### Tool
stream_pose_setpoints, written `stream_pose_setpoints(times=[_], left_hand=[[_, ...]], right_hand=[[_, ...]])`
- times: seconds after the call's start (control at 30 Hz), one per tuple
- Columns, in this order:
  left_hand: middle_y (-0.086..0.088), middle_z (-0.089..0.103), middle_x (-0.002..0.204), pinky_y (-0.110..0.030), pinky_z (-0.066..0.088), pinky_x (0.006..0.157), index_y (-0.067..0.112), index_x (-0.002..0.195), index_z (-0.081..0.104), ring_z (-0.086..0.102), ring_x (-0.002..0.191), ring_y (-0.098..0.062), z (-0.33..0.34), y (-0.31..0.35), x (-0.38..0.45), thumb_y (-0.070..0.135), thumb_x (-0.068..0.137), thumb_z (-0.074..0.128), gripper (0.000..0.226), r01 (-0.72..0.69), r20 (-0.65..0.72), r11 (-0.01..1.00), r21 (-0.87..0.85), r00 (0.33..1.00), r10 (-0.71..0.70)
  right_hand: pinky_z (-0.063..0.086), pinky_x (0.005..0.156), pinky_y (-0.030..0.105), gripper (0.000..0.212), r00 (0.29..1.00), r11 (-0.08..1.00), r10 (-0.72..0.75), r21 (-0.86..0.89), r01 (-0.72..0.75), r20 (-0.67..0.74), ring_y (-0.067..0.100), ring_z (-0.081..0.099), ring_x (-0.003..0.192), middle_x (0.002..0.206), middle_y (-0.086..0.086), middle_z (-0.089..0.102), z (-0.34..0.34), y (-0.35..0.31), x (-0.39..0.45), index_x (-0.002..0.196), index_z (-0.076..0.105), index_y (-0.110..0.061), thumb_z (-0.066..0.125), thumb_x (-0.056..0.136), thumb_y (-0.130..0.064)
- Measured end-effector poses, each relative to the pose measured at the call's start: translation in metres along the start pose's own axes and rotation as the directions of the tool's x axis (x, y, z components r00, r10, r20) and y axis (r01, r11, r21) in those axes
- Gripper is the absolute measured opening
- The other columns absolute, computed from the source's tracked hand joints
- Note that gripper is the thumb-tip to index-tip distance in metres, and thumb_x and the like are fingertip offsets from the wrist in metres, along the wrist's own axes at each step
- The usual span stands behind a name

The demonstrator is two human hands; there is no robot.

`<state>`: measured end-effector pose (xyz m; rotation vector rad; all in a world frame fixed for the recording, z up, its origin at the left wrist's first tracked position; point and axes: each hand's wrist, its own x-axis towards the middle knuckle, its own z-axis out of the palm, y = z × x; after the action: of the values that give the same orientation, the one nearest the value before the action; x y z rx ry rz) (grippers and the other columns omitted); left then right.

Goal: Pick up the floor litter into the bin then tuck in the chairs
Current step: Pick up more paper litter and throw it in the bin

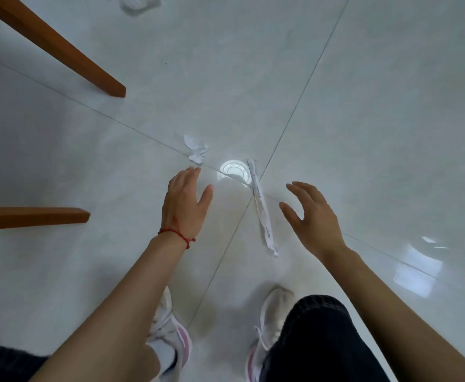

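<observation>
On the pale tiled floor lies a small crumpled white paper scrap (196, 150), just beyond the fingertips of my left hand (185, 204), which is open with fingers spread and a red string on the wrist. A long white paper wrapper (261, 210) lies between my two hands, running from near a bright lamp reflection down toward my feet. My right hand (312, 216) hovers open to the right of the wrapper, fingers curved, holding nothing. More crumpled white paper (140, 2) lies at the top edge.
Two brown wooden chair legs stand at the left, one slanting (60, 51) from the top corner and one (32, 217) level with my left hand. My white and pink shoes (176, 334) are at the bottom. No bin is in view.
</observation>
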<state>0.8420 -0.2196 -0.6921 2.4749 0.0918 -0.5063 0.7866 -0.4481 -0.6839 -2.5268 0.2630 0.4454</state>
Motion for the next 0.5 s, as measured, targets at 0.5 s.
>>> stream_pose_setpoints(times=[0.5], left_hand=[[-0.013, 0.044, 0.139, -0.026, 0.026, 0.104, 0.007, 0.133, 0.043, 0.036, 0.13, -0.027, 0.079, -0.086, 0.149, 0.024, 0.078, 0.07, 0.063, -0.007, -0.225, 0.995, -0.096, 0.974, -0.015]], right_hand=[[0.041, 0.094, 0.029, 0.05, 0.994, 0.994, -0.058, 0.09, 0.066, -0.097, 0.019, 0.051, 0.119, 0.131, 0.002, 0.054, 0.123, 0.072, 0.063, 0.126, 0.053, -0.014, 0.046, 0.087, -0.046]])
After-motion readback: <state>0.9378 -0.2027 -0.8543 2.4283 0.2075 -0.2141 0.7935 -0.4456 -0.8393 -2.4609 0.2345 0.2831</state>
